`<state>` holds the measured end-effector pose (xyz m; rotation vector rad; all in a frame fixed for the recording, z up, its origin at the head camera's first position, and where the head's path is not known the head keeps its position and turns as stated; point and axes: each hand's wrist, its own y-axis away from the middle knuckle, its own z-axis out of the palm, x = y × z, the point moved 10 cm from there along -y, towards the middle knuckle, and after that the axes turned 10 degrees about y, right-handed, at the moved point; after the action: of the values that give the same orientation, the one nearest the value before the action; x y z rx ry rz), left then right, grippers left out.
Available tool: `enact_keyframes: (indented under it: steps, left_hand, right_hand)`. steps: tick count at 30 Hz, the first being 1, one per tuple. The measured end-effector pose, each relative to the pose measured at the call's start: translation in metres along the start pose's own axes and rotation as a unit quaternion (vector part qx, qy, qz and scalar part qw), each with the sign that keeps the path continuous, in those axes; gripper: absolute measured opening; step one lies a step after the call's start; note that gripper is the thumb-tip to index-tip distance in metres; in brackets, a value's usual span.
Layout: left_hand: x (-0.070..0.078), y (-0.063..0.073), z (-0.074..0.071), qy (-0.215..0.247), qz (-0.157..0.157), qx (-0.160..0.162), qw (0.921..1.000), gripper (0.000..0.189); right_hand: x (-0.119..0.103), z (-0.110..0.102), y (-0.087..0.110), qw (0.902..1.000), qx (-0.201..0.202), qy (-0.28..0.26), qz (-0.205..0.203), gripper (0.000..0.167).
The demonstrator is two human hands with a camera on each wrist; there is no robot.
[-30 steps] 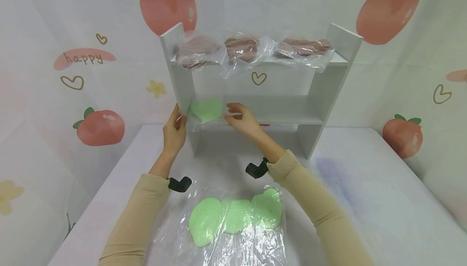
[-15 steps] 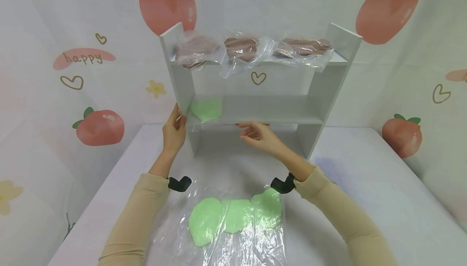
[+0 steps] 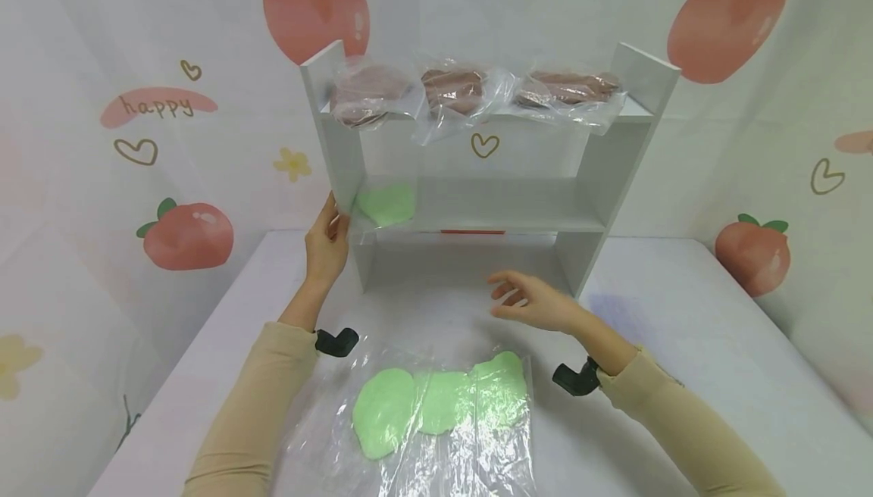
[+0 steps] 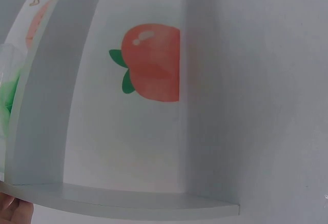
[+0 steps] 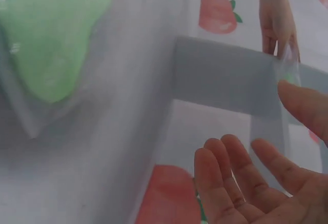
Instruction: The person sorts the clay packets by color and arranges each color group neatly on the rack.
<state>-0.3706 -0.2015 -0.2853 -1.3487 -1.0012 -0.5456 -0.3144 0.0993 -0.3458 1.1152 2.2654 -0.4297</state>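
Observation:
My left hand grips the front edge of the left side panel of a small white shelf unit. Just beside its fingers, a clear bag with a flat green piece lies at the left end of the middle shelf. Holding nothing, my right hand is in the air before the unit, its fingers loosely bent and apart. Nearer to me on the table, a clear plastic bag has several flat, light green pieces in or under it.
On the top shelf stand three clear bags with brown contents, among them a middle bag and a right bag. A white table carries the unit. Behind hangs a fruit-patterned cloth.
My right hand has left the bagged green piece on the middle shelf and come back, down and to the right. My left hand has stayed at the side panel.

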Motion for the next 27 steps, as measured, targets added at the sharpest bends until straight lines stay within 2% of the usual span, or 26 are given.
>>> enact_keyframes:
  steps: [10, 17, 27]
  left_hand:
    - [-0.002, 0.000, 0.000, 0.006, -0.010, 0.000, 0.9999, 0.050]
    - [-0.002, 0.000, 0.000, 0.007, -0.009, 0.002, 0.9999, 0.050]
    - [-0.002, 0.000, 0.001, 0.007, -0.007, 0.002, 0.9999, 0.050]
  right_hand:
    - [0.033, 0.019, 0.026, 0.9998, -0.021, -0.006, 0.002, 0.061]
    - [0.057, 0.041, 0.041, 0.9956, -0.061, -0.045, 0.055, 0.075]
    - [0.058, 0.055, 0.047, 0.9957, -0.072, -0.042, 0.041, 0.082]
